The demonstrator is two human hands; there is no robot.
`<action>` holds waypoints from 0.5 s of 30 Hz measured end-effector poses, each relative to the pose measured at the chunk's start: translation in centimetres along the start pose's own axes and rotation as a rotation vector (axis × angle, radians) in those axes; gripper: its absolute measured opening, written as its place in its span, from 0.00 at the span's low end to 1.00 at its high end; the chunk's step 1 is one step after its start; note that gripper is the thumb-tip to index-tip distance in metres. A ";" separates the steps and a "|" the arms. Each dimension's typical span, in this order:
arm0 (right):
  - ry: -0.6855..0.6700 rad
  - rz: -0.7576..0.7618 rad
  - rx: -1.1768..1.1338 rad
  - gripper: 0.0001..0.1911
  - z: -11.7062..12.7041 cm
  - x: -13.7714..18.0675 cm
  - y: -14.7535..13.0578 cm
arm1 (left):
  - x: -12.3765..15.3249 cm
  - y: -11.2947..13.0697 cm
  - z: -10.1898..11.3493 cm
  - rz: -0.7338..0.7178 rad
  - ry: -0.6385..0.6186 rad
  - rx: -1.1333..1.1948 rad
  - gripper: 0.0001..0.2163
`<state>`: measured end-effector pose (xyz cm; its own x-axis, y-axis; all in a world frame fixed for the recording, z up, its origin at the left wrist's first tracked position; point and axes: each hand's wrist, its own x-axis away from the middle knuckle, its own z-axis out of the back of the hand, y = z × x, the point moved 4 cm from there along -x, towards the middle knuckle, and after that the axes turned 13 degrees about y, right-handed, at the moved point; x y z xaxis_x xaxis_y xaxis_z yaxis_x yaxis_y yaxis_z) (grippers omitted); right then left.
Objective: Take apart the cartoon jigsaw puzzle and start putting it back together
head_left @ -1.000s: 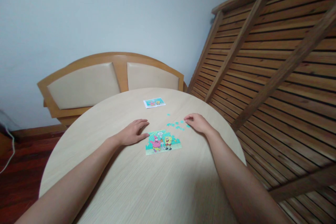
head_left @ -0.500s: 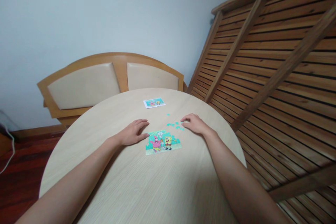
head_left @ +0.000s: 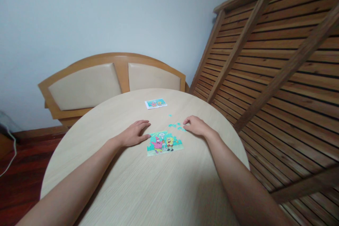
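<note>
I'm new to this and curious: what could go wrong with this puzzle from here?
The right hand reaches among small loose pieces; a sweep might scatter them toward the edge of the table. The left hand lies right beside the assembled puzzle, so a nudge could shift or split it.

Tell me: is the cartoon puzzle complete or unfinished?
Unfinished: its top edge looks uneven, and loose teal pieces lie apart from the puzzle on the table, by the right hand.

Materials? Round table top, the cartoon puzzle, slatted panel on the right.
Table top: pale wood-look, likely laminate or veneer, matte; fine straight grain. Puzzle: probably printed cardboard; thin, flat, bright picture. Slatted panel: brown wood, slight sheen; light streaks along the slats.
</note>
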<state>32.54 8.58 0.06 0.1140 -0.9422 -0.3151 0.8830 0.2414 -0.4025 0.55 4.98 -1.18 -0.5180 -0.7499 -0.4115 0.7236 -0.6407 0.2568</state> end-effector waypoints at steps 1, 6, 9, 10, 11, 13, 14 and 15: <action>-0.004 -0.004 0.010 0.09 0.0 0.0 -0.1 | 0.0 0.0 0.0 -0.002 -0.001 -0.002 0.27; -0.035 -0.040 0.021 0.07 -0.1 0.1 -0.1 | 0.0 0.0 0.0 0.002 -0.013 -0.010 0.28; -0.001 -0.055 0.043 0.08 0.1 0.1 -0.1 | -0.1 0.2 0.2 -0.001 -0.001 0.003 0.27; -0.008 -0.063 0.043 0.07 0.0 0.1 -0.1 | -0.1 0.3 0.3 -0.003 0.002 0.006 0.27; -0.023 -0.069 0.036 0.07 0.0 0.2 -0.1 | -0.1 0.3 0.3 -0.003 0.003 0.006 0.27; -0.054 -0.072 0.014 0.06 -0.1 0.2 -0.2 | -0.1 0.4 0.3 -0.002 0.000 0.005 0.27; -0.061 -0.069 0.002 0.06 -0.2 0.3 -0.3 | -0.1 0.3 0.2 -0.003 -0.001 0.004 0.27; -0.062 -0.064 -0.013 0.06 -0.1 0.3 -0.3 | -0.1 0.3 0.2 -0.004 0.002 0.004 0.27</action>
<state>32.23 8.29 -0.02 0.0860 -0.9682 -0.2347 0.8833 0.1831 -0.4316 0.73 4.88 -0.91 -0.5196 -0.7471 -0.4144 0.7199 -0.6441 0.2585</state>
